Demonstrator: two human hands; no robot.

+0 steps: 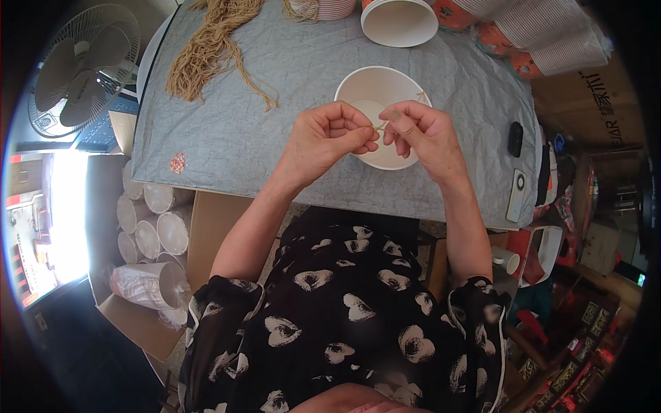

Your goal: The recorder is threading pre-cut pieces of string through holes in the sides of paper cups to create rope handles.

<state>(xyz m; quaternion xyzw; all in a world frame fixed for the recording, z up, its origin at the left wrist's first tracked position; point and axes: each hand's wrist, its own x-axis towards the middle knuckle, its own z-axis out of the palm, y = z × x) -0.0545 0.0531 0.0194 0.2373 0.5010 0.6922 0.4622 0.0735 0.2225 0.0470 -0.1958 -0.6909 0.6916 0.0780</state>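
Observation:
Above a white paper bucket (pixel 354 82), my left hand (pixel 329 136) pinches a short piece of tan twine (pixel 379 127) between thumb and fingers. The fingers of my right hand (pixel 425 135) are curled and closed on the twine's other side. A bit of twine also shows at the bucket's right rim. Both hands hide part of the bucket's inside and near wall. Farther back on the left lies a loose bundle of tan twine strands (pixel 206 58), with one end trailing toward the bucket.
Grey cloth (pixel 255 144) covers the table. At the back lies another white bucket (pixel 399 27), beside stacked paper buckets (pixel 551 34). A black object (pixel 515 139) and a pale flat device (pixel 516 195) lie at right. Left are a fan (pixel 84 69) and boxed white containers (pixel 162 230).

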